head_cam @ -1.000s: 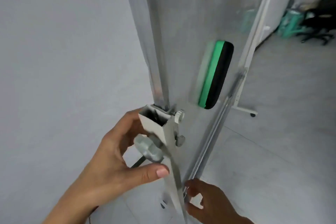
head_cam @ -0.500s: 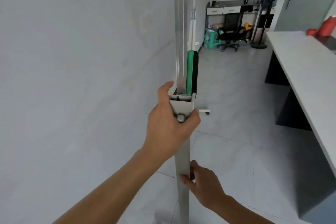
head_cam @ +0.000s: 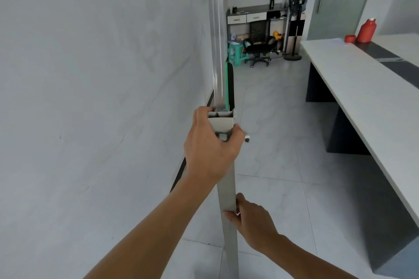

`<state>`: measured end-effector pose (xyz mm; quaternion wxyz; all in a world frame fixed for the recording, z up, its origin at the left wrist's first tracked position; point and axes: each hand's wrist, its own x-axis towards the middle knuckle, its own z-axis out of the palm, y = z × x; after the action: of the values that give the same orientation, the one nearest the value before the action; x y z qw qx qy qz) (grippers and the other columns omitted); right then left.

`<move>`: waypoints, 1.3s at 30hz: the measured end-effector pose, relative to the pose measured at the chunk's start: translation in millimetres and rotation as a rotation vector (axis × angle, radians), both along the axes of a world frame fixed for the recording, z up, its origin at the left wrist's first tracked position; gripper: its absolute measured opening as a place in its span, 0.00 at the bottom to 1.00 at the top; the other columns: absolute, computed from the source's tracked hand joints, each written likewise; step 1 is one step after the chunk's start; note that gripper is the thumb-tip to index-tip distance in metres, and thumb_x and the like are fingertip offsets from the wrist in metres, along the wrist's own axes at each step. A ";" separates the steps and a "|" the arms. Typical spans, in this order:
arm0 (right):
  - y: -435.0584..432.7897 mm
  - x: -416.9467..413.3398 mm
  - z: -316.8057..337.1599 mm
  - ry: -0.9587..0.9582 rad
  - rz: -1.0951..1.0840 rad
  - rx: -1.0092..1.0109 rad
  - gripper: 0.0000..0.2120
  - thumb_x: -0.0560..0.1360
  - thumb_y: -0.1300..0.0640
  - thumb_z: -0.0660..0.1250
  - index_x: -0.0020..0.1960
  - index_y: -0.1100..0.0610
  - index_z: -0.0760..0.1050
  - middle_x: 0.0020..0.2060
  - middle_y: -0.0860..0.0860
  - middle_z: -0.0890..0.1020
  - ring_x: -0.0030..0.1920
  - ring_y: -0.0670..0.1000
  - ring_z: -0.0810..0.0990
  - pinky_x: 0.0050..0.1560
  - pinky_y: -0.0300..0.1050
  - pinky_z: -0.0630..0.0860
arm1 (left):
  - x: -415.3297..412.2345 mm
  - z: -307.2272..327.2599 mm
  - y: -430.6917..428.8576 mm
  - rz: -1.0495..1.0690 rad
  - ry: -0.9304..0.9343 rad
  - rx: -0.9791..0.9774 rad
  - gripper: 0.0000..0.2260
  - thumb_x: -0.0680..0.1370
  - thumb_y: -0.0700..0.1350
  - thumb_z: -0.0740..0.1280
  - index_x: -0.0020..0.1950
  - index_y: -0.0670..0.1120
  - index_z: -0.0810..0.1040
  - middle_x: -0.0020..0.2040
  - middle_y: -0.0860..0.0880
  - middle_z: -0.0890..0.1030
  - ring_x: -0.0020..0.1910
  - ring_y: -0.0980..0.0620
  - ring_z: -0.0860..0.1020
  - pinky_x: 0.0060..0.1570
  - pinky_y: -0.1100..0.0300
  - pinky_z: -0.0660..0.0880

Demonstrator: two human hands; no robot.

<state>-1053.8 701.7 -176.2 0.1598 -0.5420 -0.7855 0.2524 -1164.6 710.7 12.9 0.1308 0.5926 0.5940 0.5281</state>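
I see a whiteboard edge-on, its aluminium frame (head_cam: 218, 56) rising from a grey stand post (head_cam: 227, 192). My left hand (head_cam: 210, 145) grips the top of the post, fingers and thumb wrapped round the bracket and its grey knob (head_cam: 223, 136). My right hand (head_cam: 254, 222) holds the post lower down, thumb on its front face. A green and black eraser (head_cam: 229, 84) clings to the board's right face just above the bracket.
A plain white wall (head_cam: 90, 97) runs close along the left. A long white counter (head_cam: 362, 88) with a red jug (head_cam: 366, 30) stands at the right. An office chair (head_cam: 258, 50), green stool, fan and shelf unit fill the far end of the tiled floor.
The view swung from facing the board's surface to looking along its edge. My left hand closed over the bracket and knob. My right hand stays on the post below.
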 end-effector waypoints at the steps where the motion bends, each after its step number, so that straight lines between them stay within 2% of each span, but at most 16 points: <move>1: 15.7 -0.7 0.4 0.000 -0.006 0.007 0.17 0.77 0.39 0.58 0.53 0.52 0.68 0.46 0.48 0.84 0.43 0.53 0.83 0.45 0.50 0.80 | -0.2 -0.2 16.1 0.011 0.011 0.004 0.20 0.68 0.55 0.68 0.55 0.51 0.68 0.44 0.55 0.78 0.42 0.53 0.80 0.41 0.49 0.82; 7: 115.1 -1.7 1.9 -0.027 -0.045 0.033 0.18 0.77 0.39 0.57 0.55 0.53 0.68 0.47 0.48 0.83 0.43 0.54 0.83 0.45 0.50 0.80 | 0.8 3.2 116.5 0.054 0.115 -0.033 0.16 0.73 0.54 0.68 0.54 0.50 0.66 0.44 0.52 0.78 0.40 0.51 0.79 0.41 0.47 0.80; 10: 171.9 -2.7 7.6 -0.066 -0.058 0.033 0.18 0.78 0.40 0.56 0.55 0.54 0.67 0.43 0.48 0.82 0.41 0.54 0.82 0.42 0.48 0.78 | 0.0 6.3 173.3 0.070 0.181 -0.072 0.16 0.74 0.57 0.66 0.51 0.51 0.63 0.40 0.54 0.76 0.39 0.50 0.78 0.41 0.46 0.80; 13: 227.2 -3.3 13.2 -0.093 -0.058 0.029 0.18 0.78 0.41 0.56 0.56 0.55 0.67 0.37 0.47 0.76 0.37 0.54 0.79 0.38 0.47 0.74 | -0.7 7.9 227.2 0.067 0.212 -0.071 0.17 0.74 0.57 0.65 0.50 0.49 0.62 0.40 0.51 0.77 0.38 0.48 0.78 0.39 0.45 0.80; 16: 281.0 -5.9 14.2 -0.120 -0.064 0.045 0.18 0.79 0.42 0.56 0.57 0.55 0.67 0.40 0.50 0.81 0.40 0.56 0.82 0.37 0.45 0.71 | -4.3 6.2 281.8 0.048 0.221 -0.046 0.17 0.75 0.58 0.64 0.50 0.49 0.62 0.41 0.50 0.77 0.38 0.47 0.79 0.39 0.45 0.80; 18: 318.5 -8.5 12.6 -0.136 -0.077 0.054 0.18 0.79 0.41 0.56 0.58 0.55 0.67 0.44 0.51 0.84 0.42 0.56 0.82 0.37 0.46 0.72 | -7.2 4.1 321.5 0.023 0.217 -0.034 0.17 0.74 0.59 0.63 0.50 0.48 0.62 0.40 0.50 0.78 0.38 0.46 0.79 0.39 0.45 0.80; 22: 395.9 -15.7 6.1 -0.161 -0.128 0.067 0.19 0.78 0.41 0.56 0.60 0.54 0.66 0.45 0.51 0.84 0.42 0.55 0.83 0.42 0.49 0.78 | -13.2 1.4 404.1 -0.032 0.211 0.006 0.17 0.73 0.58 0.63 0.51 0.49 0.62 0.41 0.50 0.78 0.39 0.48 0.79 0.37 0.51 0.78; 25: 453.3 -20.0 6.4 -0.159 -0.199 0.056 0.19 0.78 0.41 0.56 0.60 0.54 0.66 0.45 0.51 0.84 0.42 0.55 0.83 0.43 0.50 0.80 | -16.0 0.7 467.8 -0.079 0.205 0.005 0.16 0.73 0.58 0.63 0.50 0.49 0.62 0.39 0.52 0.78 0.39 0.47 0.79 0.37 0.49 0.79; 30: 550.0 -23.8 11.8 -0.152 -0.290 0.028 0.19 0.78 0.41 0.56 0.60 0.53 0.65 0.44 0.50 0.84 0.41 0.54 0.83 0.44 0.51 0.81 | -14.8 5.8 571.2 -0.148 0.226 -0.007 0.16 0.74 0.57 0.63 0.50 0.49 0.62 0.43 0.48 0.80 0.41 0.46 0.80 0.38 0.51 0.78; 36: 668.1 -22.3 9.9 -0.136 -0.358 0.024 0.19 0.77 0.39 0.56 0.60 0.52 0.65 0.47 0.49 0.84 0.42 0.53 0.83 0.46 0.52 0.82 | -8.2 6.1 694.9 -0.160 0.206 0.041 0.16 0.74 0.56 0.65 0.51 0.46 0.65 0.41 0.50 0.78 0.40 0.45 0.80 0.39 0.48 0.79; 39: 731.1 -16.8 8.4 -0.138 -0.364 0.033 0.19 0.78 0.39 0.56 0.58 0.53 0.65 0.46 0.49 0.84 0.40 0.54 0.83 0.45 0.52 0.82 | -3.1 4.4 759.3 -0.173 0.203 0.056 0.15 0.75 0.55 0.65 0.50 0.49 0.63 0.41 0.52 0.76 0.38 0.48 0.77 0.38 0.51 0.78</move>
<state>-1070.6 1432.7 -167.8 0.1575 -0.6883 -0.6877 0.1689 -1167.7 1470.0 17.2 0.0984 0.6954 0.5358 0.4686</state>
